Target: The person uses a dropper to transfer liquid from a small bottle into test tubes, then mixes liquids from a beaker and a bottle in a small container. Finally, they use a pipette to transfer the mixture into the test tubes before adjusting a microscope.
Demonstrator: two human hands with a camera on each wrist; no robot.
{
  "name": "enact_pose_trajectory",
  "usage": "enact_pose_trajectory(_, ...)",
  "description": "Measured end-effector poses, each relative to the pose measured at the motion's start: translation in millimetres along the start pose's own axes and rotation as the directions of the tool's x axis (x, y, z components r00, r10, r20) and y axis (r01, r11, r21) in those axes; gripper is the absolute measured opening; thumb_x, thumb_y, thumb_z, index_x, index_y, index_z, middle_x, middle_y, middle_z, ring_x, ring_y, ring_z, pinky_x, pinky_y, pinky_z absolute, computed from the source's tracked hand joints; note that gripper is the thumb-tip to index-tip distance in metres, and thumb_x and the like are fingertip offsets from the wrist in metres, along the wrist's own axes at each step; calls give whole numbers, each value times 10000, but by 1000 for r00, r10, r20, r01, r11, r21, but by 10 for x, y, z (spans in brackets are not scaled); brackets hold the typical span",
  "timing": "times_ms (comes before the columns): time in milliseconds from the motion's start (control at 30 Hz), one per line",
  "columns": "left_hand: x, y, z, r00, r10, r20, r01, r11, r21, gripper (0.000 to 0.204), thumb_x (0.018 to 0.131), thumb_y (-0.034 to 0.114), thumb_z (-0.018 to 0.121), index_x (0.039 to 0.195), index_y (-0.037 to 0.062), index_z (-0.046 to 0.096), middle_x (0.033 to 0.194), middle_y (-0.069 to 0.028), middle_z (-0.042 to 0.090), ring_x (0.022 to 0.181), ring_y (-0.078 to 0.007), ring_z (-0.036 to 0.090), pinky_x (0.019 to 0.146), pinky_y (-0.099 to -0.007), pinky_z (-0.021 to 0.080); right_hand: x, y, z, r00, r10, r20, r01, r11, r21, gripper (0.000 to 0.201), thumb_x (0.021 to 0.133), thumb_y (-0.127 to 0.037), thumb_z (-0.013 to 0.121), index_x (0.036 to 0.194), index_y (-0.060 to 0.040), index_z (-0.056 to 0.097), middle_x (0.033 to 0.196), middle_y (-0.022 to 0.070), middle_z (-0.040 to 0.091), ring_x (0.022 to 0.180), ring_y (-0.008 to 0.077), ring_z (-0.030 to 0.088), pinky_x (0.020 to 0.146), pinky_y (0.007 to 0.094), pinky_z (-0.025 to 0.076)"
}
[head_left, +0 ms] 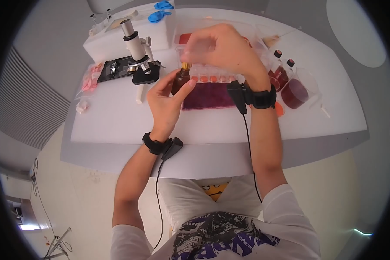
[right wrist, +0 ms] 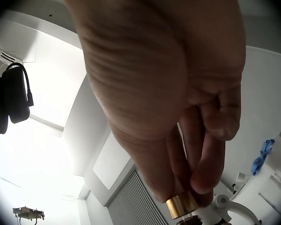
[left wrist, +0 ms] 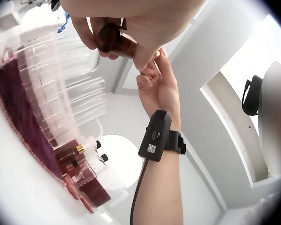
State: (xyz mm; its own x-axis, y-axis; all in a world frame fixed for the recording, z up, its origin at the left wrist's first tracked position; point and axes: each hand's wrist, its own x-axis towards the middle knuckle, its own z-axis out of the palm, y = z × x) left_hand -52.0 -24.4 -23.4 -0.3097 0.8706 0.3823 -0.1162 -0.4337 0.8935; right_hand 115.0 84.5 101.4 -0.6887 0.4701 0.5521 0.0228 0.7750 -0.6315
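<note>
The brown bottle (head_left: 180, 82) was up off the desk (head_left: 112, 125), gripped between the thumb and fingers of the left hand (head_left: 164, 104), presumably to steady it while the right hand (head_left: 232, 50) pinched its gold cap (right wrist: 181, 206) from above. The cap seemed slightly raised from the neck; the brown glass hid how full it was. Beyond the purple cloth (head_left: 208, 96) stood a row of clear tubes (left wrist: 82, 89), orange-red showing around them. To the right, a wide clear vessel (head_left: 294, 93) held dark red liquid, beside black-capped bottles (head_left: 278, 74). Left stood the microscope (head_left: 136, 47).
</note>
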Motion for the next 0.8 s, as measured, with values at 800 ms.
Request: enact_pose_trajectory(800,-34,-45,37,996,-26,86,14,990,138,397,983,79,872,1340,-59,766,1172,-71,806,1038,-114,723,959,-286,584,-79,81,-337,979,116,-167,-97,988,116,221,969,-239,867,1004,-23,836,883,46,825,794,99,754,691,264,590)
